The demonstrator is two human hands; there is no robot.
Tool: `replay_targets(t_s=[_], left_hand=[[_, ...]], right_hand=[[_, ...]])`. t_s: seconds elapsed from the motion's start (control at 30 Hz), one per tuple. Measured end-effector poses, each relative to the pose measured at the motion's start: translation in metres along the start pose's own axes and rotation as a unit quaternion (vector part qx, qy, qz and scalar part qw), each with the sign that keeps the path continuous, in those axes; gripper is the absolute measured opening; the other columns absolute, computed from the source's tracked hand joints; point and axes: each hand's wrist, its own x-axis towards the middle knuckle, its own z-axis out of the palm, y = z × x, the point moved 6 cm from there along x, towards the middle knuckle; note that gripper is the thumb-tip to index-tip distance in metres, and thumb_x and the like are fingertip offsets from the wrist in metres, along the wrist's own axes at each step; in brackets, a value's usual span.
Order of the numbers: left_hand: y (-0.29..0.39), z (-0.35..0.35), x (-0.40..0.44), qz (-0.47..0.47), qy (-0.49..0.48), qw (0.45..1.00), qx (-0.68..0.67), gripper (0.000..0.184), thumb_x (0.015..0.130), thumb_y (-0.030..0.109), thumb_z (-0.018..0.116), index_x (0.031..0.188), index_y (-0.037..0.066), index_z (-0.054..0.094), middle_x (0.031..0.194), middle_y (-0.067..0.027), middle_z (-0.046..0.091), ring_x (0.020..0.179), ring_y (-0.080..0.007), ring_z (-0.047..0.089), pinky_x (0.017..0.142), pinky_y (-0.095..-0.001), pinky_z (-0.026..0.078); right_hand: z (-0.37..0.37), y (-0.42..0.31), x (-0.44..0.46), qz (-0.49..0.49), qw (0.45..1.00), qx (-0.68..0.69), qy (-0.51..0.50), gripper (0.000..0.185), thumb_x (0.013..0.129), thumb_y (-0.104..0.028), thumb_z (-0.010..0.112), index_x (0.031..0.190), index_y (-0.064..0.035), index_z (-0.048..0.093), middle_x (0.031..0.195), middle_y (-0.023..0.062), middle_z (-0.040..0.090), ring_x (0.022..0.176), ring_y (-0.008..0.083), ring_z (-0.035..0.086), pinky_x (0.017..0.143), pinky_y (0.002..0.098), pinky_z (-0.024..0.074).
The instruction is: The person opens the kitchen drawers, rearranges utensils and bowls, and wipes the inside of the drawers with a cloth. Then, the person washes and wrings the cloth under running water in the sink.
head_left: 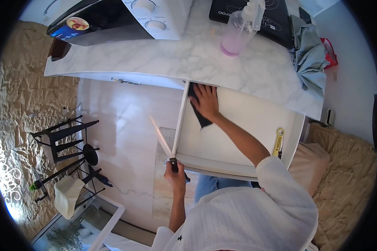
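Knife (164, 142) in left hand (176, 175), outside drawer (209, 142) edge; right hand (206, 102) inside.

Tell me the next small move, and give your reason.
Probably slide the black cloth toward the drawer's near edge: the right hand lies spread on it at the far left corner, while the left hand holds the knife outside the drawer.

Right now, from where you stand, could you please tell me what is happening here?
A person stands at an open drawer. Their right hand lies with spread fingers on a dark cloth in the drawer's left corner, far side. Their left hand holds what looks like a long knife, blade outside the drawer. A yellow item lies at the drawer's right side.
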Motion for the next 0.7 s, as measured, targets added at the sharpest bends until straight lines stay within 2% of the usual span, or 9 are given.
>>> replay_targets(t_s=[0.1,0.2,0.3,0.33,0.4,0.5,0.6,0.67,0.7], left_hand=[[-0.004,-0.012,0.001,-0.002,0.022,1.000,-0.014,0.019,0.077,0.011,0.059,0.067,0.001,0.046,0.050,-0.0080,0.049,0.042,-0.0151,0.045,0.041,-0.0297,0.036],[-0.004,-0.016,-0.001,-0.002,0.018,0.999,-0.045,0.019,0.077,0.011,0.059,0.067,0.001,0.046,0.050,-0.0075,0.049,0.042,-0.0148,0.045,0.041,-0.0297,0.036],[0.005,-0.023,-0.008,0.020,0.023,0.998,-0.050,0.019,0.077,0.011,0.059,0.068,0.000,0.046,0.051,-0.0080,0.049,0.043,-0.0156,0.045,0.042,-0.0299,0.036],[0.005,-0.023,-0.011,0.027,0.027,0.997,-0.064,0.021,0.078,0.011,0.058,0.066,0.001,0.044,0.050,-0.0060,0.047,0.043,-0.0130,0.042,0.042,-0.0285,0.034],[0.005,-0.023,-0.015,0.040,0.037,0.995,-0.089,0.024,0.079,0.010,0.057,0.064,0.001,0.041,0.049,-0.0019,0.042,0.045,-0.0078,0.036,0.041,-0.0255,0.030],[0.013,-0.031,-0.023,0.048,0.042,0.993,-0.099,0.024,0.079,0.009,0.057,0.064,0.001,0.041,0.049,0.0002,0.040,0.046,-0.0065,0.034,0.041,-0.0248,0.028],[0.014,-0.034,-0.028,0.050,0.036,0.991,-0.115,0.023,0.079,0.009,0.057,0.063,0.001,0.042,0.048,0.0011,0.040,0.046,-0.0049,0.033,0.041,-0.0237,0.027],[0.014,-0.032,-0.030,0.047,0.020,0.992,-0.117,0.023,0.078,0.009,0.058,0.063,0.001,0.042,0.047,0.0008,0.040,0.046,-0.0044,0.033,0.041,-0.0230,0.028],[0.015,-0.031,-0.031,0.056,-0.003,0.994,-0.098,0.024,0.078,0.011,0.058,0.063,0.001,0.043,0.046,-0.0003,0.041,0.045,-0.0061,0.035,0.041,-0.0238,0.029]], right_hand=[[-0.004,-0.034,-0.052,-0.040,0.996,0.061,-0.050,0.046,0.082,-0.033,0.048,0.118,-0.0044,0.046,0.133,0.0131,0.032,0.125,0.0323,0.025,0.101,0.0495,0.0164],[-0.007,-0.065,-0.101,-0.086,0.987,0.104,-0.091,0.042,0.083,-0.031,0.047,0.117,-0.0067,0.048,0.127,0.0098,0.040,0.123,0.0276,0.029,0.101,0.0462,0.0181],[0.007,-0.082,-0.144,-0.159,0.948,0.199,-0.191,0.037,0.084,-0.029,0.047,0.116,-0.0114,0.050,0.123,0.0071,0.046,0.120,0.0238,0.034,0.101,0.0433,0.0195],[0.005,-0.089,-0.159,-0.194,0.929,0.235,-0.212,0.033,0.085,-0.029,0.047,0.114,-0.0146,0.053,0.116,0.0067,0.051,0.117,0.0201,0.039,0.101,0.0422,0.0213],[0.010,-0.100,-0.176,-0.180,0.881,0.358,-0.251,0.033,0.086,-0.032,0.047,0.111,-0.0121,0.055,0.111,0.0091,0.055,0.111,0.0225,0.045,0.099,0.0401,0.0245],[0.012,-0.092,-0.188,-0.103,0.865,0.402,-0.283,0.035,0.086,-0.033,0.048,0.111,-0.0100,0.055,0.103,0.0112,0.059,0.098,0.0243,0.051,0.091,0.0354,0.0335],[-0.021,-0.057,-0.213,0.115,0.802,0.391,-0.437,0.039,0.084,-0.036,0.052,0.112,-0.0085,0.055,0.097,0.0093,0.061,0.086,0.0206,0.055,0.080,0.0311,0.0399],[-0.039,-0.020,-0.250,0.250,0.737,0.463,-0.424,0.044,0.081,-0.038,0.055,0.112,-0.0060,0.055,0.092,0.0060,0.062,0.081,0.0147,0.055,0.075,0.0274,0.0425],[-0.041,0.005,-0.269,0.277,0.739,0.476,-0.387,0.043,0.081,-0.036,0.056,0.111,-0.0059,0.055,0.090,0.0040,0.062,0.081,0.0123,0.055,0.075,0.0260,0.0422]])
